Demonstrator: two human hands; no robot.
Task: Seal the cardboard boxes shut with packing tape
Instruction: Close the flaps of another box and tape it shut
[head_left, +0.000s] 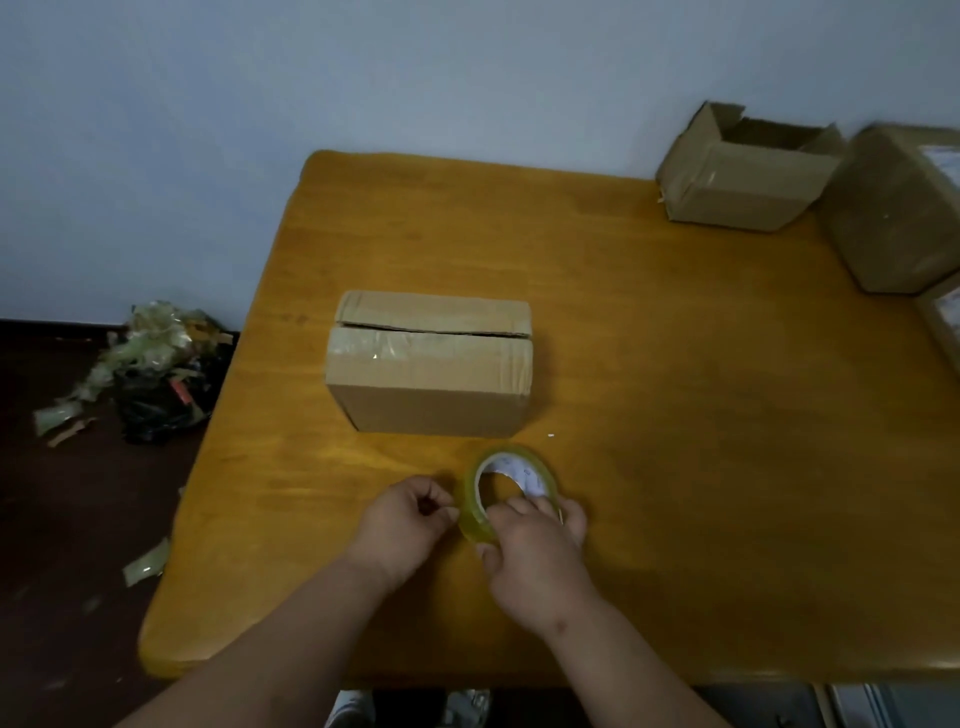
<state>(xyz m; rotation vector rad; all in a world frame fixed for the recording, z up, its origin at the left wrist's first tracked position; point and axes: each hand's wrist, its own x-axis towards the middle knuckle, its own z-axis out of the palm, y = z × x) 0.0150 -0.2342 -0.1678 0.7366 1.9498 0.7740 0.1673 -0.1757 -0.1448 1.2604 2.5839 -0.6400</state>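
Just in front of the cardboard box (431, 364), on the surface (675, 415), I see the tape roll (506, 493) standing on edge. The right hand (535, 551) grips it, fingers (543, 503) curled over the rim and through the core. The left hand (410, 519) pinches at the roll's outer face, probably the free end; I cannot confirm this. I judge the roll light and rigid, its film thin and sticky: hold it by the core. The box's top seam lies untaped, flaps closed, board stiff.
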